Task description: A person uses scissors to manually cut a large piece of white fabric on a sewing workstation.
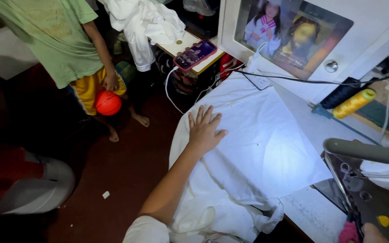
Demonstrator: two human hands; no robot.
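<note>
I see the white cloth (257,148) spread flat over the table's near-left part, not yet fed under the sewing machine (374,198) at the near right. My left hand (205,129) presses it, fingers splayed, gripping nothing. Only a sliver of my right hand (374,234) shows; its grip I cannot tell. No containers show.

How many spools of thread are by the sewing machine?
2. A yellow spool lies tilted at the right, and a dark spool lies just left of it, touching. More may be hidden past the picture's right edge.
</note>
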